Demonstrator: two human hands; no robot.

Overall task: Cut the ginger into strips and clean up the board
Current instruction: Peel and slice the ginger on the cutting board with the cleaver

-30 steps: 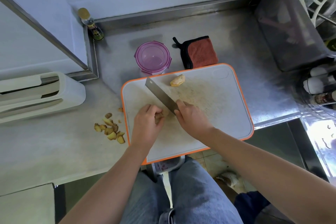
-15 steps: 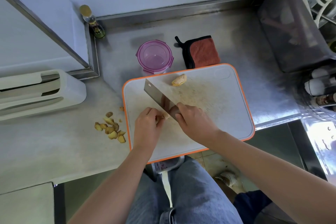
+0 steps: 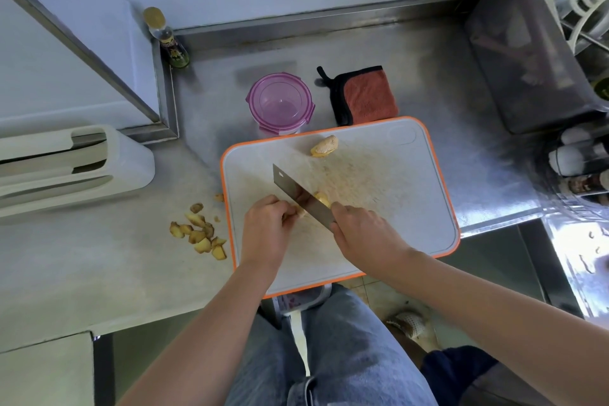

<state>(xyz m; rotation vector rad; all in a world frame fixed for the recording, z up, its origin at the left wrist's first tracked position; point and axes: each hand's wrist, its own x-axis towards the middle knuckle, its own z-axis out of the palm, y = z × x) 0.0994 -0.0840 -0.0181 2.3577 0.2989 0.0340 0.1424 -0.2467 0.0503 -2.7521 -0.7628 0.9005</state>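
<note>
Left hand (image 3: 263, 231): fingers curled, pinching the ginger (image 3: 322, 198) down on the board (image 3: 395, 181), left of the board's middle. Right hand (image 3: 362, 236): closed round the handle of the knife (image 3: 296, 189). The handle itself is hidden under the hand.

Change over the last second — the blade lifted, showed more of its flat, and has come down again slightly nearer the camera. Yellow flesh now shows on the right side of the blade, while the rest of the piece stays under the left fingertips. I read this as one more cut through the piece. Slicing is under way, no strips are visible yet, and board clean-up has not begun.

Orientation:
- **Knife:** the long axis runs diagonally, tip pointing away from the camera and to the left, handle toward the near right.
- **Ginger:** it lies across the blade, roughly near-left to far-right. Fingers and blade cover most of its length, so I give that as an estimate only.
- **Second ginger lump (image 3: 324, 146):** it sits uncut at the board's far edge, tilted the same way.

Outward, peel trimmings (image 3: 201, 234) lie on the desk (image 3: 99, 267) just left of the board. A purple container (image 3: 280, 102) and a red cloth (image 3: 365, 95) sit behind the board.
</note>
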